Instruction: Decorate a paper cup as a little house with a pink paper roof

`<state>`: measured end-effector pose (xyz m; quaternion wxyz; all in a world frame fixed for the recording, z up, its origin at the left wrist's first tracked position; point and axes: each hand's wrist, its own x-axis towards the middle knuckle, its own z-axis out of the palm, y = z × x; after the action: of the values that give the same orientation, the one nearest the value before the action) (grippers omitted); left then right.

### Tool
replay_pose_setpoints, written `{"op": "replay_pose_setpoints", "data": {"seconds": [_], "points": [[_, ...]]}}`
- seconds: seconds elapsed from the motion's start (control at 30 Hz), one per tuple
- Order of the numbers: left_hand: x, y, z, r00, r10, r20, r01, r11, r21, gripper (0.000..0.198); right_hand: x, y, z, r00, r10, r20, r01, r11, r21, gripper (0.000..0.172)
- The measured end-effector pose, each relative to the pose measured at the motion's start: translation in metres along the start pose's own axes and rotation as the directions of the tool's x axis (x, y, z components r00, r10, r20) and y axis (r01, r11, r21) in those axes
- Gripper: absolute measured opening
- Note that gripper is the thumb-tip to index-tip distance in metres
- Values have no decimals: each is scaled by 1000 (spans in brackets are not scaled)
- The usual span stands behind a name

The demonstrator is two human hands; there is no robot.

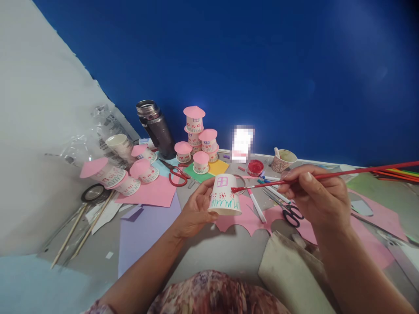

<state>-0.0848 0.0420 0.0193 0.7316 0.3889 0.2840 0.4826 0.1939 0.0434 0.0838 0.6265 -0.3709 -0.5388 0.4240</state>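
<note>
My left hand (pixel 198 207) is closed around an upside-down white paper cup (pixel 225 192). The cup bears a pink window drawing, red dabs and green grass-like strokes near its rim. In my right hand (pixel 317 196) is a long red paintbrush (pixel 281 182), held between thumb and fingers. Its red-coated bristles are at the cup's right side, by the red dabs; whether they touch cannot be made out. Behind the cup stands a small pot of red paint (pixel 255 167). Similar decorated cups with pink cone roofs (pixel 194 120) are stacked at the back.
A dark open flask (pixel 157 128) stands at the back left. Red-handled scissors (pixel 177 176), black-handled scissors (pixel 291 213), markers (pixel 257 206) and cut pink paper (pixel 229 220) lie about. More roofed cups (pixel 111 172) and a tape roll (pixel 93 192) are at left. A beige cloth (pixel 291 270) lies in front.
</note>
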Motion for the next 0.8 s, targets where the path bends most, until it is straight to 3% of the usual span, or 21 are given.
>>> {"op": "replay_pose_setpoints", "data": {"seconds": [0.47,0.8], "points": [[2,0,4,1000,-25,-3,25,999,-27,88,1,0,1,1000,16,9,-16,1000,22,27],[1,-2,1,1000,-24,9,24,997,-73,87,4,-3,-4,998,-49,-33,50,997,51,20]]}}
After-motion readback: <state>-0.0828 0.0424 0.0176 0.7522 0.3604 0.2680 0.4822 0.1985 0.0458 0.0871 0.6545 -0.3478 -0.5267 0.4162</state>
